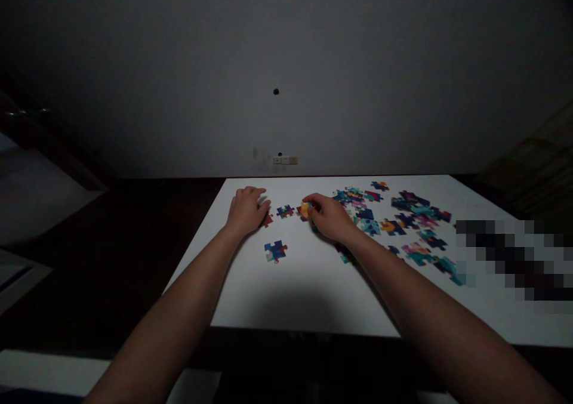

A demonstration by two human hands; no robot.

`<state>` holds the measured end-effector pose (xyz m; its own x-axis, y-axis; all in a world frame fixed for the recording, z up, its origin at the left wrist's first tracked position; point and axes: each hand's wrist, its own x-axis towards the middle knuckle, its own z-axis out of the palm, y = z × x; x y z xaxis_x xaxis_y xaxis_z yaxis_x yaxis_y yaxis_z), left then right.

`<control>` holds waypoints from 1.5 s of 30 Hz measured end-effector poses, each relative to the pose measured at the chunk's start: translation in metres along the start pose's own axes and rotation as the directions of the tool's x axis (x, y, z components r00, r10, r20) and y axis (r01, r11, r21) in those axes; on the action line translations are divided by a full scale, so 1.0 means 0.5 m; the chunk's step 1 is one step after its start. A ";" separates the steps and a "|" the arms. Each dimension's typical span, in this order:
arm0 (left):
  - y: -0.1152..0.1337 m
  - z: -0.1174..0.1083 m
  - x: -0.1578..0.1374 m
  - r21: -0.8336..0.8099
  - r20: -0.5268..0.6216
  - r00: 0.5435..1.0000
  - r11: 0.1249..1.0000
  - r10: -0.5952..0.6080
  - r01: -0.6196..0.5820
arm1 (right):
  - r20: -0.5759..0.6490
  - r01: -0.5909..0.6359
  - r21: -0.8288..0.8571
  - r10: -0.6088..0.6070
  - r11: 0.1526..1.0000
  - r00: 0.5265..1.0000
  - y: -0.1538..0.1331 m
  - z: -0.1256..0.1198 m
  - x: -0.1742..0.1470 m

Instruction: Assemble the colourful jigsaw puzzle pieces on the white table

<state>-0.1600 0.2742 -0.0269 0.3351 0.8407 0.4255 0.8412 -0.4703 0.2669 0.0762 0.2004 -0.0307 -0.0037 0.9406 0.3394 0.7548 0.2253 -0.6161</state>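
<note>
My right hand [330, 218] pinches a small orange piece [305, 209] of flat card, fingertips pressed together on its knobbed edge. My left hand [246, 209] lies curled, palm down, fingers covering a reddish piece [267, 219] on the smooth white bench [290, 290]. Between the hands sits a blue piece [285, 212]; at six o'clock from it lies a larger blue piece [275, 251]. At three o'clock, glossy loose pieces [409, 222] spread in teal, navy and pink.
</note>
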 end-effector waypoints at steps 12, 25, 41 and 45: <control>-0.045 0.003 0.010 0.027 0.083 0.977 0.980 -0.198 0.197 | -0.015 -0.050 -0.269 0.048 0.962 0.999 0.019 0.011 0.001; -0.026 0.007 -0.002 -0.266 0.102 0.995 0.963 -0.016 0.043 | 0.218 0.397 -0.360 -0.338 0.844 0.916 -0.032 0.054 -0.005; 0.049 -0.001 -0.015 -0.892 0.269 0.955 0.407 0.124 0.198 | -0.091 0.112 0.457 -0.079 0.882 0.993 -0.039 0.037 0.019; 0.075 -0.008 -0.021 -0.908 0.306 0.929 0.356 0.210 0.219 | -0.082 -0.002 0.617 0.068 0.787 0.994 -0.039 0.040 0.026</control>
<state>-0.1340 0.2465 -0.0179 0.6173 0.7643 0.1867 -0.0127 -0.2276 0.9737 0.0483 0.2134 -0.0282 0.1014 0.9296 0.3543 0.1888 0.3317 -0.9243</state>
